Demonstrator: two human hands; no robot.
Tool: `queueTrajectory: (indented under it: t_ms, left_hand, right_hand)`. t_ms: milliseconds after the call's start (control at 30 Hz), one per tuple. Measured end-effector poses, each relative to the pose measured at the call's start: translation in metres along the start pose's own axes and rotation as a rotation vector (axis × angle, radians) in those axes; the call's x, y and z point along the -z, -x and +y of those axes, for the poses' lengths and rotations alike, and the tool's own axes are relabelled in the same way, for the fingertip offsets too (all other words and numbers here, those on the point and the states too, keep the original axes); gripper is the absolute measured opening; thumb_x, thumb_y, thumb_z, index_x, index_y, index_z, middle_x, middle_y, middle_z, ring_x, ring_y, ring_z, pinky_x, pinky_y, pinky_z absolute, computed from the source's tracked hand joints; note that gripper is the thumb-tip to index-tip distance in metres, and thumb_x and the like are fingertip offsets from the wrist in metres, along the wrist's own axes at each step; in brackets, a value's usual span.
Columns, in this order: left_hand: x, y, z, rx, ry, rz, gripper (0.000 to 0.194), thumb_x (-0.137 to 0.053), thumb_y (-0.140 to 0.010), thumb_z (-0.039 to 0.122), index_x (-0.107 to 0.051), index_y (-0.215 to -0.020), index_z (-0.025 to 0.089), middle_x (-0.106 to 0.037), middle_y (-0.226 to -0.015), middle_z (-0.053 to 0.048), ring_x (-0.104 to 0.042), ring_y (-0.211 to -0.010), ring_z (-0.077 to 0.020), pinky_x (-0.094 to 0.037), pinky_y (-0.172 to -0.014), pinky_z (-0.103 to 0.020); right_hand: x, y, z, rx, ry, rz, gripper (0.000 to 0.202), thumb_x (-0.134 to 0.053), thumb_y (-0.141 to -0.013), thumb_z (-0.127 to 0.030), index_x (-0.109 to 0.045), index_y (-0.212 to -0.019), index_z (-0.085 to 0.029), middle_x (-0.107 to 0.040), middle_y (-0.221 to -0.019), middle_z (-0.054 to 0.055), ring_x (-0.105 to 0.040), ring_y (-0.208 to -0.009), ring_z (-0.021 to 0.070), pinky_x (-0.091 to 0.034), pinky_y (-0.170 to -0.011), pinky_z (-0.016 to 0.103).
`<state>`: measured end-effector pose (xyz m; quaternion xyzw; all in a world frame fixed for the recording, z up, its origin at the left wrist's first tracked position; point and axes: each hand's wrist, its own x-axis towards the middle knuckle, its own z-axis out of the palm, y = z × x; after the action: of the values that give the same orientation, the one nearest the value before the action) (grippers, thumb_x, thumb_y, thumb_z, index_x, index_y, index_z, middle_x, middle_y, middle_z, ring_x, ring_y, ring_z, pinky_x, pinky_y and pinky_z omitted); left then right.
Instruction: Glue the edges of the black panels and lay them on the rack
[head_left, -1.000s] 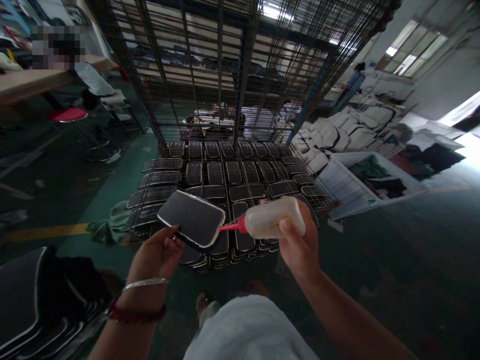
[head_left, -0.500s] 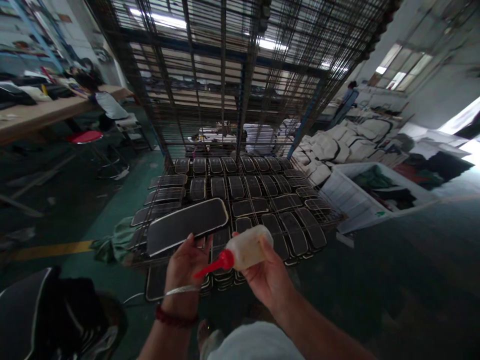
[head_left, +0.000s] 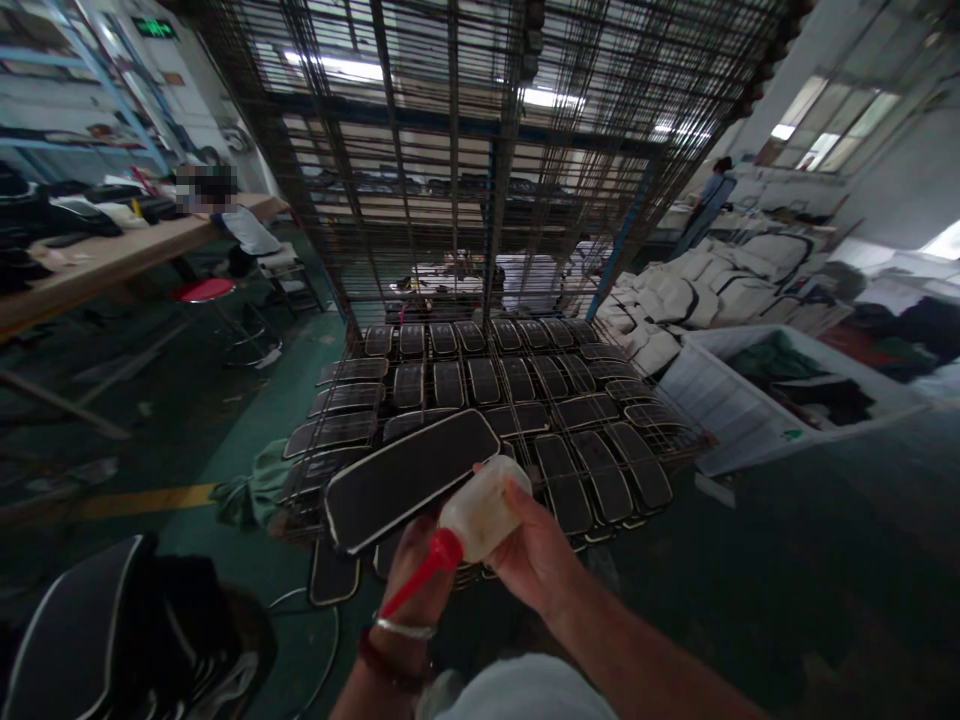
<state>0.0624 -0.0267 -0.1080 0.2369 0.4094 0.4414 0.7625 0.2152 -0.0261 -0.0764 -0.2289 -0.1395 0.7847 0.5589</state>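
My right hand [head_left: 536,550] is wrapped round a squeeze bottle [head_left: 480,515] of cloudy plastic. The bottle's red nozzle points down and to the left, across my left hand [head_left: 416,575]. A long black panel [head_left: 412,480] with rounded corners and a pale edge is held at its near side by my left hand, tilted above the rack. Bottle and nozzle partly hide my left fingers. Below and beyond, similar black panels [head_left: 570,485] lie in rows on a wire rack [head_left: 686,450].
Wire shelves [head_left: 487,130] tilt up behind the rows. A white bin [head_left: 720,400] with dark cloth stands right, near piled pale pieces [head_left: 675,300]. At left are a red stool [head_left: 202,290], a workbench [head_left: 142,245] and a seated person [head_left: 251,230]. Dark stacked pieces [head_left: 82,630] stand lower left.
My left hand has moved right with the black panel, which now slants more steeply. The bottle has tipped, its nozzle lower over my left wrist. The camera view has shifted slightly.
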Motion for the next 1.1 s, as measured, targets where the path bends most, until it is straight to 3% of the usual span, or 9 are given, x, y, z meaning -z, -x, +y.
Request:
queueTrajectory:
  t_ms: [100,233,300,400,500,567,700,900,1100]
  left_hand:
    - [0.04,0.017,0.01,-0.154,0.072,0.138,0.023,-0.094,-0.07,0.023,-0.084,-0.091,0.028,-0.089,-0.106,-0.011,-0.078,-0.125,-0.0357,-0.065,-0.103,-0.042]
    - [0.082,0.036,0.066,-0.067,0.023,0.281,0.014,-0.087,-0.078,0.015,-0.083,-0.091,0.021,-0.087,-0.085,-0.01,-0.085,-0.091,-0.0315,-0.068,-0.074,-0.036]
    - [0.078,0.04,0.099,0.0,-0.032,0.161,0.02,-0.086,-0.084,0.02,-0.086,-0.103,0.012,-0.088,-0.1,-0.02,-0.086,-0.094,-0.0332,-0.07,-0.078,-0.038]
    - [0.043,0.039,0.134,0.044,-0.175,0.041,0.028,-0.092,-0.078,0.014,-0.086,-0.106,0.011,-0.089,-0.105,-0.022,-0.087,-0.091,-0.0324,-0.07,-0.078,-0.036]
    - [0.006,0.034,0.145,0.078,-0.25,0.022,0.038,-0.096,-0.065,0.0,-0.084,-0.097,0.015,-0.089,-0.094,-0.016,-0.085,-0.073,-0.0295,-0.067,-0.062,-0.032]
    - [-0.008,0.032,0.147,0.065,-0.281,0.004,0.039,-0.093,-0.06,-0.005,-0.083,-0.092,0.015,-0.087,-0.088,-0.015,-0.082,-0.067,-0.029,-0.066,-0.057,-0.032]
    - [-0.006,0.035,0.149,-0.011,-0.3,0.041,0.039,-0.089,-0.06,-0.01,-0.082,-0.087,0.017,-0.086,-0.084,-0.011,-0.081,-0.066,-0.0259,-0.068,-0.061,-0.032]
    - [0.005,0.043,0.152,0.089,-0.127,0.094,0.053,-0.071,-0.068,-0.023,-0.087,-0.1,0.015,-0.088,-0.09,-0.01,-0.085,-0.071,-0.0275,-0.07,-0.063,-0.033]
    - [0.005,0.043,0.155,0.139,-0.225,0.074,0.056,-0.073,-0.068,-0.027,-0.088,-0.101,0.017,-0.09,-0.095,-0.01,-0.086,-0.075,-0.0285,-0.072,-0.067,-0.039]
  right_hand:
    - [0.006,0.004,-0.03,-0.091,0.141,-0.084,0.062,-0.102,-0.079,-0.062,-0.077,-0.118,-0.02,-0.083,-0.102,0.006,-0.08,-0.084,0.0243,-0.06,-0.053,0.026]
    - [0.008,0.009,-0.072,-0.222,0.28,-0.135,0.068,-0.103,-0.078,-0.059,-0.077,-0.126,-0.017,-0.082,-0.1,0.006,-0.078,-0.077,0.0204,-0.063,-0.058,0.026]
    - [0.006,0.01,-0.083,-0.261,0.339,-0.138,0.069,-0.104,-0.078,-0.056,-0.076,-0.128,-0.017,-0.082,-0.097,0.005,-0.077,-0.073,0.0185,-0.065,-0.062,0.026]
    - [0.0,0.007,-0.086,-0.27,0.417,-0.162,0.067,-0.102,-0.08,-0.056,-0.076,-0.128,-0.017,-0.081,-0.095,0.004,-0.076,-0.07,0.0177,-0.066,-0.063,0.027]
    - [-0.007,0.003,-0.082,-0.255,0.465,-0.191,0.064,-0.102,-0.079,-0.057,-0.076,-0.124,-0.019,-0.081,-0.094,0.004,-0.075,-0.068,0.0181,-0.063,-0.057,0.025]
    - [-0.009,0.003,-0.083,-0.221,0.482,-0.195,0.062,-0.101,-0.079,-0.061,-0.076,-0.116,-0.018,-0.08,-0.09,0.004,-0.074,-0.067,0.0186,-0.06,-0.052,0.024]
    - [-0.016,0.007,-0.109,-0.044,0.52,-0.134,0.057,-0.096,-0.084,-0.064,-0.075,-0.109,-0.018,-0.079,-0.089,0.005,-0.075,-0.07,0.0197,-0.06,-0.053,0.026]
    - [-0.045,0.012,-0.164,0.409,0.661,-0.021,0.058,-0.098,-0.081,-0.064,-0.073,-0.109,-0.021,-0.075,-0.091,0.003,-0.072,-0.071,0.0194,-0.056,-0.046,0.023]
    - [-0.07,0.007,-0.179,0.675,0.838,-0.061,0.059,-0.096,-0.081,-0.062,-0.069,-0.115,-0.022,-0.071,-0.092,0.001,-0.07,-0.07,0.0187,-0.055,-0.044,0.023]
